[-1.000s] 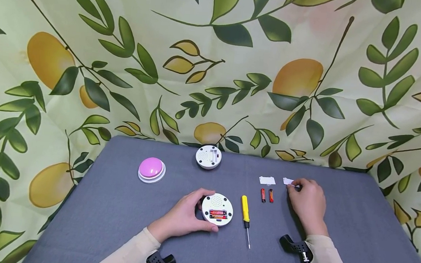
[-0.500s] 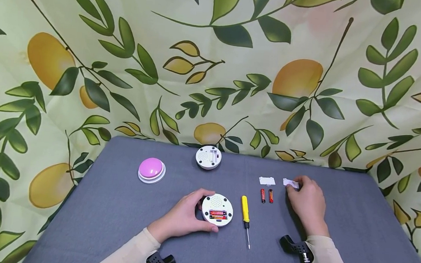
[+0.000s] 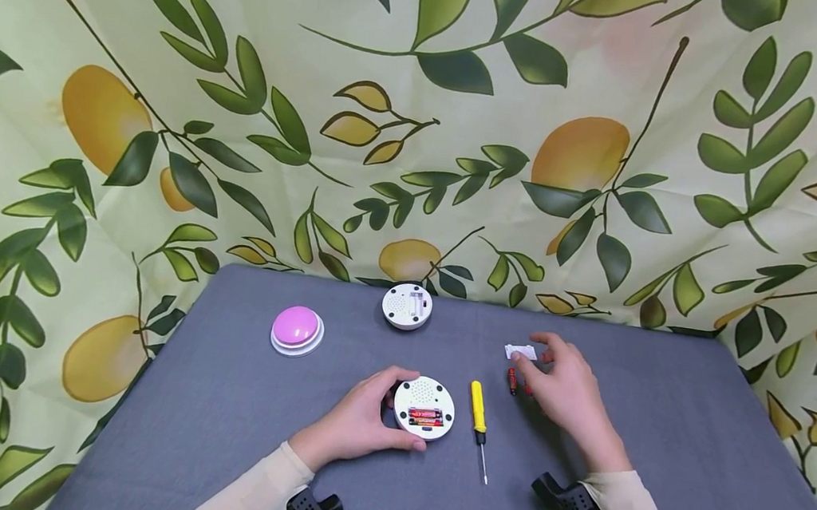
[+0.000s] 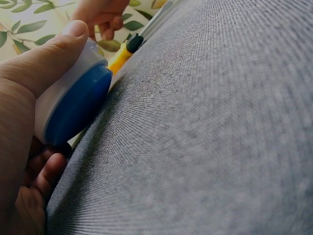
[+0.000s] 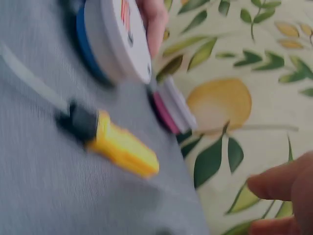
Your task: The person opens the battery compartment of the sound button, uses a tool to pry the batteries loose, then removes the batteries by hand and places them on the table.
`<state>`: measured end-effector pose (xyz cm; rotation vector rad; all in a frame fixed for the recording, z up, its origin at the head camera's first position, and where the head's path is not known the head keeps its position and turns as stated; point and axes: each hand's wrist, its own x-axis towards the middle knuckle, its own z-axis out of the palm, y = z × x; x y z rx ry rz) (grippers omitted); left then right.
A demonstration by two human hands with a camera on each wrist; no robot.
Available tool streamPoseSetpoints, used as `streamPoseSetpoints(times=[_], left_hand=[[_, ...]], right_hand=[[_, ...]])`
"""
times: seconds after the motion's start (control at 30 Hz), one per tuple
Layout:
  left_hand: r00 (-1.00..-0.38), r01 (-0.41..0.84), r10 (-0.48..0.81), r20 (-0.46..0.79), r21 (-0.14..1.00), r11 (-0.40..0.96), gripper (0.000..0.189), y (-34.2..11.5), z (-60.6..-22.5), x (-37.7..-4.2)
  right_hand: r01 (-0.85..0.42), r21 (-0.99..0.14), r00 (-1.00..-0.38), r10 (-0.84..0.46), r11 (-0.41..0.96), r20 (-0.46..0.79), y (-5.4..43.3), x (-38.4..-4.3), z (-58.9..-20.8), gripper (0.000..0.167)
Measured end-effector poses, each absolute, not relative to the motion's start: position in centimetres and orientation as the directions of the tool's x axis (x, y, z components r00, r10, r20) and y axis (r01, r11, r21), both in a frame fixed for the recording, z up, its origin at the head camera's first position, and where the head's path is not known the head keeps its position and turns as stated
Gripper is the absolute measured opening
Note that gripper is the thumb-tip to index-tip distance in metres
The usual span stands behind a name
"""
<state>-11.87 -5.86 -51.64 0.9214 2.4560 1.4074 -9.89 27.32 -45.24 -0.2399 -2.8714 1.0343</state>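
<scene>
My left hand (image 3: 352,423) holds a round white push button (image 3: 421,392) upside down between thumb and fingers. Two red batteries (image 3: 426,417) lie in its uncovered compartment, and its blue cap (image 4: 80,105) faces down in the left wrist view. My right hand (image 3: 571,388) hovers with thumb and index finger apart. Its thumb tip overlaps a small white battery cover (image 3: 523,350), and no object shows between the fingers (image 5: 274,183) in the right wrist view. Beneath the hand are two loose red batteries (image 3: 511,382), one partly hidden. The other cover's former spot is hidden behind this hand.
Between the hands lies a yellow-handled screwdriver (image 3: 478,405), its tip toward me. A pink-capped push button (image 3: 296,326) stands at the back left. At the table's back edge another white button (image 3: 408,306) lies upturned, its battery compartment uncovered.
My right hand has left the right-hand cover's place and moved left to the other cover and the loose batteries, its fingers spreading. The left hand keeps its hold on the white button.
</scene>
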Motion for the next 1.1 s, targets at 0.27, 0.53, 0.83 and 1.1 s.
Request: streamPoseSetpoints(times=[0.27, 0.53, 0.83, 1.1], left_hand=[[-0.796, 0.427, 0.586, 0.154, 0.829, 0.361, 0.09, -5.8, -51.7, -11.9], [-0.794, 0.43, 0.589, 0.151, 0.824, 0.369, 0.089, -5.7, -51.9, -12.0], [-0.795, 0.423, 0.59, 0.143, 0.828, 0.369, 0.09, -5.6, -51.8, -12.1], [-0.796, 0.416, 0.59, 0.131, 0.827, 0.378, 0.09, -5.8, -51.8, -11.9]], right_hand=[[0.118, -0.695, -0.987, 0.008, 0.709, -0.159, 24.3, -9.0, -45.0, 0.047], [0.148, -0.617, -0.967, -0.018, 0.773, -0.254, 22.1, -8.0, -45.5, 0.039], [0.136, -0.575, -0.966, -0.021, 0.807, -0.259, 21.2, -7.8, -46.0, 0.049], [0.108, -0.645, -0.971, -0.057, 0.757, -0.23, 21.3, -7.8, -46.6, 0.046]])
